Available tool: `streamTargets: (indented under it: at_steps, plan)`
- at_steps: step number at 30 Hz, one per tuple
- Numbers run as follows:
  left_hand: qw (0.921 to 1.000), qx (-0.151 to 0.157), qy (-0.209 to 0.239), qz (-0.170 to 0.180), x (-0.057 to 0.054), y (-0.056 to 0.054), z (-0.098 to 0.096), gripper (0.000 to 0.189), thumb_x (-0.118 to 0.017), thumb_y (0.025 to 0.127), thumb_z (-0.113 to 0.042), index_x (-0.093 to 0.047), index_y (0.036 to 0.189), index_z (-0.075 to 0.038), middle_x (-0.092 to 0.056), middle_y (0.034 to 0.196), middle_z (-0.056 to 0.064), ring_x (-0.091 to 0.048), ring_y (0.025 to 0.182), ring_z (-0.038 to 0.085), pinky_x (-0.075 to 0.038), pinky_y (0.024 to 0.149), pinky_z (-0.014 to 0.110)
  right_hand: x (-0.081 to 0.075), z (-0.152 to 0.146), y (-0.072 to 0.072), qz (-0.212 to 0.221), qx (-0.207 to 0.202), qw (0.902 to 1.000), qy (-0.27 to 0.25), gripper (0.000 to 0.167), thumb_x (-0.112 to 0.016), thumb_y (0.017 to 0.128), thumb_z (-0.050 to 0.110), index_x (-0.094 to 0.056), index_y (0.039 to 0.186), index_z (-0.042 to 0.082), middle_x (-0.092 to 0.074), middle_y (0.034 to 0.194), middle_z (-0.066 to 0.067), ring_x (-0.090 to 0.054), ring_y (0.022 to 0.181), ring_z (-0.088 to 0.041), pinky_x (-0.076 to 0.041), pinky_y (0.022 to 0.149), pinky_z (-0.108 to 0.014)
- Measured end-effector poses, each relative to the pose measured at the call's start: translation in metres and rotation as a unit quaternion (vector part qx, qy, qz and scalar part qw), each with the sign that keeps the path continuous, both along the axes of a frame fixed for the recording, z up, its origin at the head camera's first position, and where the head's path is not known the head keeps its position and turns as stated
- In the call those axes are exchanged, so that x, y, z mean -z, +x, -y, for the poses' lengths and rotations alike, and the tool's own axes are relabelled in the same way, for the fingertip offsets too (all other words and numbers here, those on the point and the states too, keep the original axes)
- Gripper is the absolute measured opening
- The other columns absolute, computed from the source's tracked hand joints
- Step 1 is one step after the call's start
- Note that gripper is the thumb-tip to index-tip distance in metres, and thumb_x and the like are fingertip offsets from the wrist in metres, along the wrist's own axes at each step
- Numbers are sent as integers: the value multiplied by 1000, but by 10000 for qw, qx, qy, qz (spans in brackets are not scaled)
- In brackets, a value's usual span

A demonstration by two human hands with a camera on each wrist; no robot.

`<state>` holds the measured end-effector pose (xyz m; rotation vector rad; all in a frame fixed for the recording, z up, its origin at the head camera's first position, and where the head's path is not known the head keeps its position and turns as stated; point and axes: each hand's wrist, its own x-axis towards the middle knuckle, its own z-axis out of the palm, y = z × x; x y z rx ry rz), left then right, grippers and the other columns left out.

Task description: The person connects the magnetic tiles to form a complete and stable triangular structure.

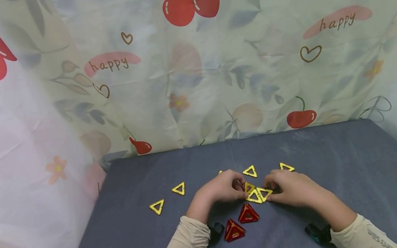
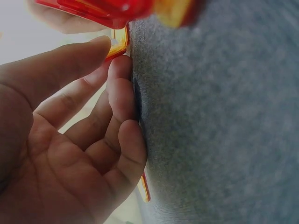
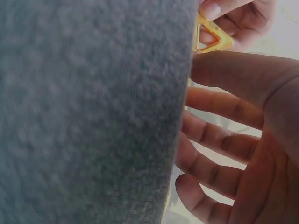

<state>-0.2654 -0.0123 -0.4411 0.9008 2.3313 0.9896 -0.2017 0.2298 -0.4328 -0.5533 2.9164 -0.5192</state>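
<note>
Three yellow triangular magnetic tiles meet edge to edge between the hands in the head view. My left hand (image 1: 225,187) pinches the left, raised tile (image 1: 248,188) between thumb and fingertips; in the right wrist view this yellow tile (image 3: 216,43) stands tilted up off the table. Beside it a middle tile (image 1: 254,197) lies on the cloth. At the right-hand tile (image 1: 265,194), my right hand (image 1: 297,186) grips the outer corner between thumb and index finger, its other fingers spread along the table. Two red pyramids (image 1: 248,214) (image 1: 234,231) built of tiles stand just nearer to me.
Several loose yellow triangles lie flat: two at the left (image 1: 178,189) (image 1: 157,207), others behind the hands (image 1: 250,171) (image 1: 286,167). Another is mostly hidden behind the left hand. A grey cloth (image 1: 354,179) covers the table, with a cherry-printed curtain (image 1: 211,77) along its back edge.
</note>
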Motion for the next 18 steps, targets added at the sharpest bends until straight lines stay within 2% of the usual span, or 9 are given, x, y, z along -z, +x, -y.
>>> streamTargets:
  at_steps: [10, 18]
  plan:
    - [10000, -15, -49, 81, -2, 0, 0, 6, -79, 95, -12, -74, 97, -10, -71, 83, -3, -60, 69, 6, -47, 63, 22, 0, -3, -1, 94, -90, 9999, 9, 20, -87, 89, 33, -73, 99, 24, -57, 90, 9, -51, 77, -4, -45, 69, -31]
    - [9999, 46, -106, 74, -3, 0, 0, 7, -79, 96, -13, -74, 100, -10, -70, 85, -3, -60, 71, 6, -48, 64, 22, -4, -7, -4, 97, -333, 9983, -465, 19, -86, 91, 31, -72, 99, 22, -63, 92, 7, -55, 78, -5, -48, 69, -27]
